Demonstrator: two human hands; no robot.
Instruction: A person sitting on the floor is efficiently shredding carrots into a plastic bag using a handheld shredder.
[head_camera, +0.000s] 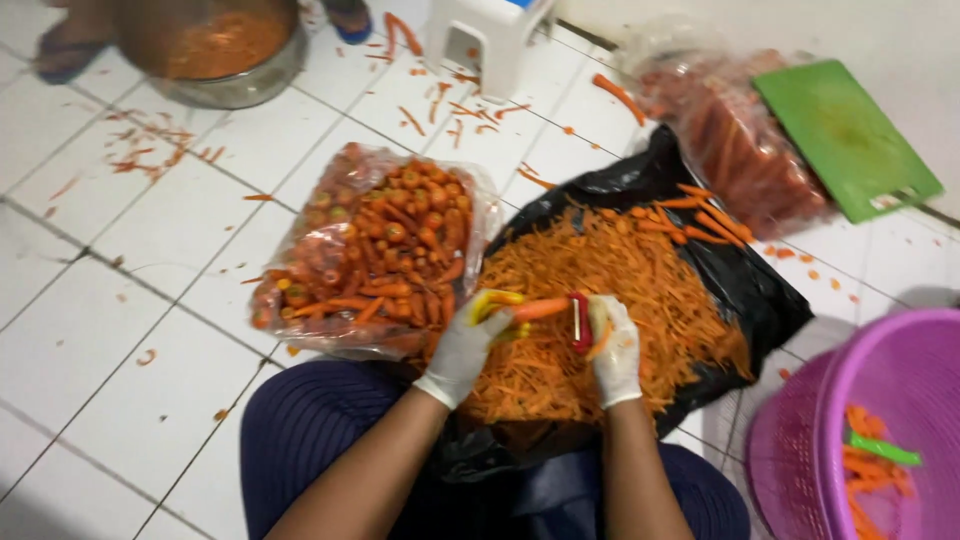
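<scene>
Fingers of the left hand (462, 350) pinch a carrot (540, 308) mid-frame, held over the black bag (760, 290) so peelings land there, while the right hand (614, 345) grips a red peeler (580, 320).

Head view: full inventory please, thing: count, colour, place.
carrot: one, orange, held between both hands
peeler: one, red, at right hand
peel heap: one, orange, on black sheet
black sheet: one, black, centre floor
carrot bag: one, clear, left of heap
second bag: one, clear, upper right
cutting board: one, green, on second bag
basket: one, purple, lower right, holding carrots and a green tool
metal bowl: one, silver, top left
stool: one, white, top centre
left hand: white glove, gripping carrot
right hand: white glove, on peeler
</scene>
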